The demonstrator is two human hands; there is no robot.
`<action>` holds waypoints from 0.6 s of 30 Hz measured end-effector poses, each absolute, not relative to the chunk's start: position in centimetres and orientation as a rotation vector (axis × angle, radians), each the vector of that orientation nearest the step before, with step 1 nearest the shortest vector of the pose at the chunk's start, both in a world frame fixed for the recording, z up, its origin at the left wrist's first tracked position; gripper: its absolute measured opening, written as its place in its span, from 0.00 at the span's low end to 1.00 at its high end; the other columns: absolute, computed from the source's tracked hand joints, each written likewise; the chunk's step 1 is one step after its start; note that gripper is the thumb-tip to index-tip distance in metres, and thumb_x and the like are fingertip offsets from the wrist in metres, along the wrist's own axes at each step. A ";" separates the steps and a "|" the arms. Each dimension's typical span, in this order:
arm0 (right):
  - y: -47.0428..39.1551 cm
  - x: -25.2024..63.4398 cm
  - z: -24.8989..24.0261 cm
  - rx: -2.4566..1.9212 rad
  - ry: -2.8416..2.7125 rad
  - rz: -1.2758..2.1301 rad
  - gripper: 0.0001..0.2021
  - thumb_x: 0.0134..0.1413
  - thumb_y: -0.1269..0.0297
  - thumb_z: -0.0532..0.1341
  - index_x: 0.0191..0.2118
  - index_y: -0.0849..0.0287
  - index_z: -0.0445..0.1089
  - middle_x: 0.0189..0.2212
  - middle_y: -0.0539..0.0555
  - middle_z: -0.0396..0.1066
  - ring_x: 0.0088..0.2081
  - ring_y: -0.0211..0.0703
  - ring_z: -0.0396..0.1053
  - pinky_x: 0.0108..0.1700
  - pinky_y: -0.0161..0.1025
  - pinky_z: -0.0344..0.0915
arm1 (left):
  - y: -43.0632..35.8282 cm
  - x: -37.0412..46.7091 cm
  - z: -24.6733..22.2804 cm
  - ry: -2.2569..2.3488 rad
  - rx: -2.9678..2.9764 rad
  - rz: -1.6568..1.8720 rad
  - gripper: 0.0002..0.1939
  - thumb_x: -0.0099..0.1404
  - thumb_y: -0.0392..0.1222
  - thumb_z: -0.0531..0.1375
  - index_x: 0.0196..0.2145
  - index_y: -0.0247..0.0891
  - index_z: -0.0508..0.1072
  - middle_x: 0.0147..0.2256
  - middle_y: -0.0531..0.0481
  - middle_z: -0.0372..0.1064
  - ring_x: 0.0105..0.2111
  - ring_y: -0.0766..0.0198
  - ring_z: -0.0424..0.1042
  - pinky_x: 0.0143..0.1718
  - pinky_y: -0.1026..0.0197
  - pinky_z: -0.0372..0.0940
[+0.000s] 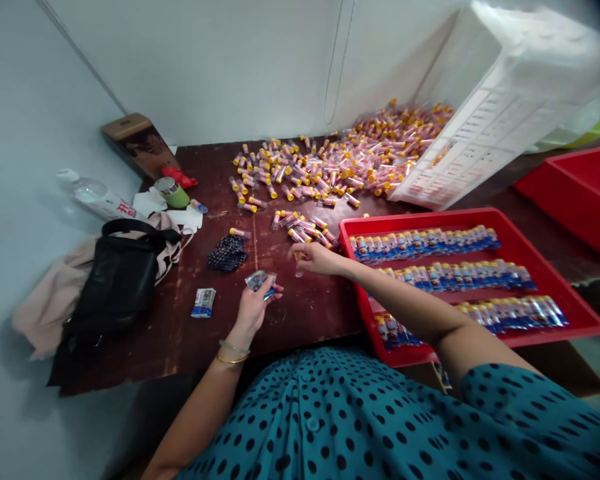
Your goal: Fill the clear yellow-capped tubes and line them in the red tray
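Observation:
My left hand (253, 308) is closed on a small clear-and-blue plastic packet (256, 280) above the table. A little farther right, my right hand (314, 259) pinches a small yellow-capped tube (297, 256), mostly covered by the fingers. Just beyond that hand lies a small group of similar pink tubes with yellow caps (305, 230). A stack of flat blue-and-white packets (203, 303) rests left of my left hand. Between the stack and the tubes sits a dark dotted cloth (227, 253), with one tube (240, 233) at its far edge.
A red tray (425, 219) on the right holds rows of filled packets. Behind it, a white crate (460, 153) lies tipped beside a large heap of tubes (360, 157). A black bag (117, 280), plastic bottle (97, 197) and green-sided tin (173, 192) occupy the left.

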State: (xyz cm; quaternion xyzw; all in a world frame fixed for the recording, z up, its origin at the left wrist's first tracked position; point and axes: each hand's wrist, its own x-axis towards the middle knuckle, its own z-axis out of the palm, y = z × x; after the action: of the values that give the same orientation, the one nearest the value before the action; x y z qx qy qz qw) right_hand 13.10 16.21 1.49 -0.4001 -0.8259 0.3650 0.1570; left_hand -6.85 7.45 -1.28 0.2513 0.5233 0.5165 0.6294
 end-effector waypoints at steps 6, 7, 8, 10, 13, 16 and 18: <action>12.4 14.2 2.4 -1.074 -2.010 1.359 0.10 0.58 0.60 0.60 0.36 0.62 0.70 0.24 0.47 0.69 0.26 0.34 0.65 0.30 0.30 0.59 | 7.5 -3.9 -0.4 1.103 0.719 1.081 0.15 0.51 0.46 0.71 0.32 0.34 0.75 0.27 0.51 0.73 0.27 0.62 0.74 0.25 0.62 0.70; 12.3 14.5 2.5 -1.091 -1.998 1.358 0.09 0.58 0.60 0.60 0.36 0.62 0.70 0.23 0.47 0.68 0.25 0.34 0.64 0.30 0.30 0.59 | 7.5 -3.8 -0.3 1.095 0.745 1.043 0.15 0.50 0.46 0.71 0.33 0.34 0.76 0.27 0.50 0.73 0.26 0.62 0.74 0.25 0.61 0.70; 12.2 14.8 2.7 -1.104 -1.989 1.352 0.09 0.58 0.61 0.60 0.35 0.62 0.71 0.22 0.47 0.67 0.24 0.34 0.63 0.29 0.30 0.58 | 7.5 -3.9 -0.2 1.092 0.772 1.006 0.16 0.50 0.45 0.72 0.33 0.34 0.76 0.27 0.50 0.73 0.26 0.62 0.73 0.24 0.61 0.70; 12.2 15.7 3.1 -1.115 -1.981 1.347 0.08 0.57 0.63 0.60 0.35 0.63 0.71 0.23 0.47 0.67 0.25 0.33 0.62 0.29 0.30 0.58 | 7.6 -4.3 -0.1 1.096 0.828 0.938 0.15 0.50 0.46 0.72 0.31 0.33 0.76 0.25 0.50 0.73 0.24 0.62 0.72 0.22 0.62 0.69; 12.1 17.4 4.0 -1.097 -1.933 1.393 0.10 0.57 0.65 0.60 0.41 0.63 0.72 0.27 0.49 0.71 0.27 0.33 0.64 0.30 0.30 0.60 | 7.6 -5.0 -0.3 1.111 0.862 0.889 0.13 0.49 0.44 0.72 0.27 0.34 0.76 0.23 0.51 0.72 0.21 0.66 0.69 0.19 0.66 0.63; 12.0 19.2 5.0 -1.123 -1.726 1.446 0.14 0.56 0.62 0.62 0.46 0.62 0.71 0.28 0.49 0.71 0.24 0.31 0.63 0.26 0.29 0.58 | 7.5 -5.0 -0.6 1.114 0.789 0.913 0.15 0.43 0.41 0.75 0.23 0.35 0.73 0.20 0.55 0.69 0.20 0.69 0.67 0.18 0.68 0.59; 12.0 20.1 5.5 -1.124 -1.543 1.516 0.15 0.56 0.58 0.63 0.45 0.61 0.71 0.28 0.49 0.72 0.21 0.30 0.61 0.21 0.28 0.55 | 7.4 -4.6 -0.7 1.090 0.730 0.909 0.16 0.41 0.40 0.76 0.23 0.36 0.72 0.20 0.56 0.68 0.20 0.69 0.68 0.18 0.69 0.58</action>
State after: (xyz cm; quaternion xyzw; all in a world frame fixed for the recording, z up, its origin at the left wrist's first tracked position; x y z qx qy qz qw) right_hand 20.14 12.04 5.47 -0.4329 -0.5941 0.5837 0.3449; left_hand -4.63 7.40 -0.69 0.3277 0.4888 0.4079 0.6981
